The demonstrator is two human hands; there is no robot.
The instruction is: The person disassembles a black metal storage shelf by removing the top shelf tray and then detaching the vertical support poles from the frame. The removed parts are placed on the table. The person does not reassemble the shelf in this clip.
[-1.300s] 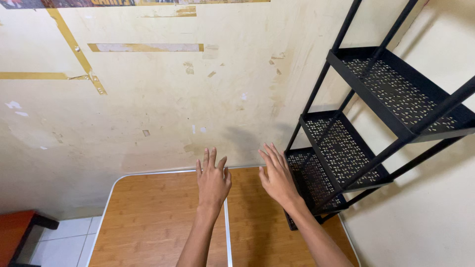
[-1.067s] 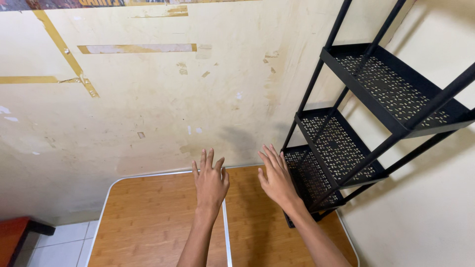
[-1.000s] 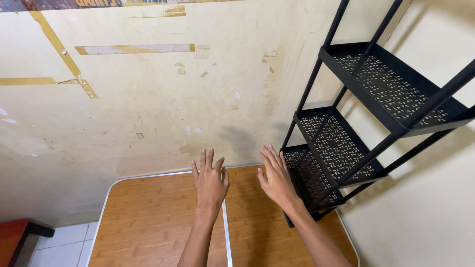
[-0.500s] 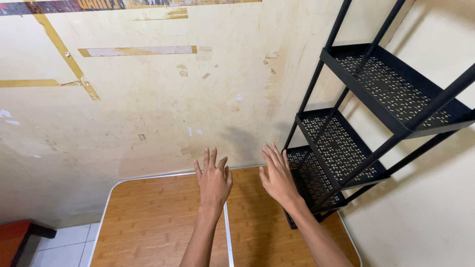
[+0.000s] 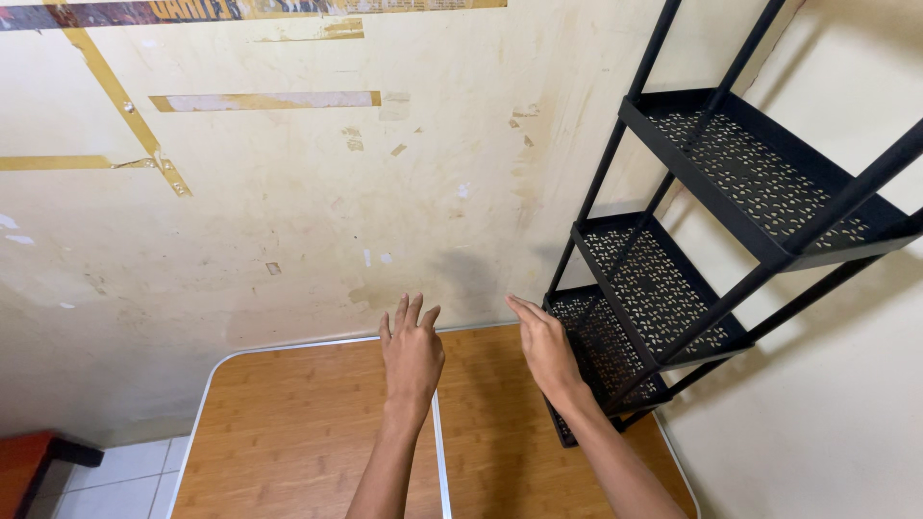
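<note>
Both of your hands hang above the far end of the table, palms down, and neither one grasps anything. Your left hand (image 5: 412, 353) has its fingers extended and close together, pointing toward the wall ahead; it sits over the pale seam (image 5: 437, 452) that runs lengthways down the middle of the table. Your right hand (image 5: 545, 348) is likewise released, fingers stretched forward and slightly turned, its outer edge just beside the lowest tray of the black metal shelf rack (image 5: 673, 279). Whether that hand touches the rack cannot be told from this angle.

Under both hands lies the table (image 5: 288, 423), a wood-grain top with a white rim and rounded corners, pushed up against the wall. The rack stands to the right of your right hand, at the table's right far corner, with three perforated trays stepping upward and away, carried on slanted black bars. Ahead of your fingertips rises the cream wall (image 5: 317, 221), stained and marked with strips of old yellow tape. Down to the left of your left hand, beyond the table's edge, you see white floor tiles (image 5: 106, 471) and the corner of a reddish-brown bench (image 5: 24, 461).
</note>
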